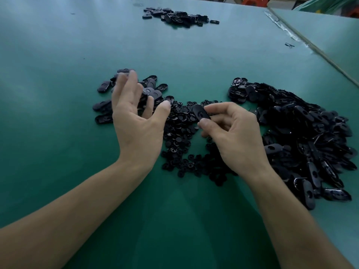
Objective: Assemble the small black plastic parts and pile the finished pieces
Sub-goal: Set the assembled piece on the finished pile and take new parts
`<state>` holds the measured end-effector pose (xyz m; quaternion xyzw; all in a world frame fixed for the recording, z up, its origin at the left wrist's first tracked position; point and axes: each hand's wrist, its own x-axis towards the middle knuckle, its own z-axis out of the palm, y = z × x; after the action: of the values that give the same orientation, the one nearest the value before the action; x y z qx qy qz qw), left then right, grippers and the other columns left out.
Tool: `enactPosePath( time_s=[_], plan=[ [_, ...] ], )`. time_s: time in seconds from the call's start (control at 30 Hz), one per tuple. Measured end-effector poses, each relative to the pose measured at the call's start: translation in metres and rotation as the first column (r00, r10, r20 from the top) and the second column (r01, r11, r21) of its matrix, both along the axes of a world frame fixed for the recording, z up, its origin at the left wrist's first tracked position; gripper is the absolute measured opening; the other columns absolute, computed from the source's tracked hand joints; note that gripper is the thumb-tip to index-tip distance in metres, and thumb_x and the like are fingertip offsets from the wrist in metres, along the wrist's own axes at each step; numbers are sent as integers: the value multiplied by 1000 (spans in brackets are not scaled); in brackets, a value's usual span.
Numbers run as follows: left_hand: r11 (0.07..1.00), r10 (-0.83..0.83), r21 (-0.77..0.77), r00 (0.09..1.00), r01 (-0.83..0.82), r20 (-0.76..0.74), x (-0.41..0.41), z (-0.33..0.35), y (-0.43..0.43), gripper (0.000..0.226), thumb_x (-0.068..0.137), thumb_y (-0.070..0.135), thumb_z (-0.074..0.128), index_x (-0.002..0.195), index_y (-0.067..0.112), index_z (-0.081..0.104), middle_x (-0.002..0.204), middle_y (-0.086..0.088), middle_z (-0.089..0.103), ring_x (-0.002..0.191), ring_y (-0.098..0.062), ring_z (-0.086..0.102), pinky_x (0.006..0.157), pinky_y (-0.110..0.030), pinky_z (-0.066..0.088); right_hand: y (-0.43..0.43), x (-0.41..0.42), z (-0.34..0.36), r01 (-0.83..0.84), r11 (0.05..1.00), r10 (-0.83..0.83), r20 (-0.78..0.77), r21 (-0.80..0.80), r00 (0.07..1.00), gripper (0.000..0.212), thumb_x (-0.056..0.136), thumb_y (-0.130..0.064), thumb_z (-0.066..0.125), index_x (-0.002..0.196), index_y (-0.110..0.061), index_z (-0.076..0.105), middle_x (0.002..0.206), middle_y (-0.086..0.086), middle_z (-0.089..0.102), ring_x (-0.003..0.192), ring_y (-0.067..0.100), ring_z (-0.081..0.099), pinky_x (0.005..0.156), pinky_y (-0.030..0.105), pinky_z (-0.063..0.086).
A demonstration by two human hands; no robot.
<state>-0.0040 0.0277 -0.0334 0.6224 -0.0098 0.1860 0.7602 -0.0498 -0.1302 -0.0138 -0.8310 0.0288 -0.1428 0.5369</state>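
Observation:
My right hand [231, 133] pinches a black oval plastic piece [201, 112] between thumb and fingers, above a heap of small round black parts [180, 131] in the middle of the green table. My left hand [136, 117] hovers with fingers spread and blurred over a small pile of oval pieces [153, 88] at the left; it holds nothing that I can see. A large heap of oval black shells [303, 133] lies to the right of my right hand.
Another small pile of black pieces [178, 16] lies far back on the table. A seam between table tops [310, 43] runs diagonally at the right, with one stray clip [289, 45] beside it. Bare green surface [48, 94] spreads to the left and front.

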Motion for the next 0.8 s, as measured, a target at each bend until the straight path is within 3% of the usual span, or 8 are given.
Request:
enactPosePath(
  time_s=[0.1, 0.23, 0.4, 0.6, 0.7, 0.8],
  plan=[
    [990, -39, 138, 997, 29, 63, -6, 3, -3, 35, 88, 9, 73, 121, 18, 65, 122, 1, 68, 112, -7, 66, 92, -17, 52, 1, -2, 0, 3, 1000, -3, 12, -2, 1000, 25, 92, -12, 71, 95, -36, 67, 76, -7, 73, 71, 11, 72, 70, 31, 58],
    [960, -199, 213, 978, 183, 59, -10, 5, -4, 16, 89, 15, 73, 105, 19, 75, 92, 5, 77, 85, -7, 73, 78, -19, 55, 2, -4, 2, -14, 1000, 14, 70, 0, 997, 26, 93, -10, 69, 99, -35, 74, 76, -9, 72, 70, 25, 67, 66, 41, 55],
    [923, -328, 223, 944, 314, 29, -12, 5, -3, 16, 87, 11, 74, 100, 20, 75, 89, 1, 78, 81, -16, 75, 80, -32, 60, 4, -2, 3, -35, 999, 34, 98, 10, 995, 25, 93, -10, 68, 99, -34, 75, 80, -8, 74, 78, 16, 69, 76, 38, 57],
    [921, -340, 204, 941, 332, 0, -10, 2, -4, 17, 85, 13, 73, 102, 19, 75, 87, 0, 78, 78, -17, 75, 75, -28, 60, 3, -2, 0, -3, 1000, 3, 87, -8, 996, 17, 91, -17, 73, 100, -31, 71, 81, -13, 73, 80, 2, 69, 75, 17, 52],
    [929, -328, 190, 945, 319, 17, -9, 1, -3, 15, 88, 8, 72, 96, 20, 74, 83, 2, 77, 75, -16, 75, 71, -25, 59, 3, -4, 0, 58, 987, -46, 84, -151, 995, 10, 91, -22, 73, 101, -24, 73, 85, -16, 71, 82, -2, 67, 74, 10, 50],
    [951, -290, 115, 957, 287, 9, -7, 0, -3, 15, 91, 2, 68, 93, 17, 72, 79, -1, 76, 74, -16, 74, 67, -23, 58, 3, -5, -3, 68, 873, -62, 28, -483, 998, 23, 94, -30, 69, 116, -24, 72, 98, -9, 67, 95, 8, 61, 87, 25, 51]
  ],
)
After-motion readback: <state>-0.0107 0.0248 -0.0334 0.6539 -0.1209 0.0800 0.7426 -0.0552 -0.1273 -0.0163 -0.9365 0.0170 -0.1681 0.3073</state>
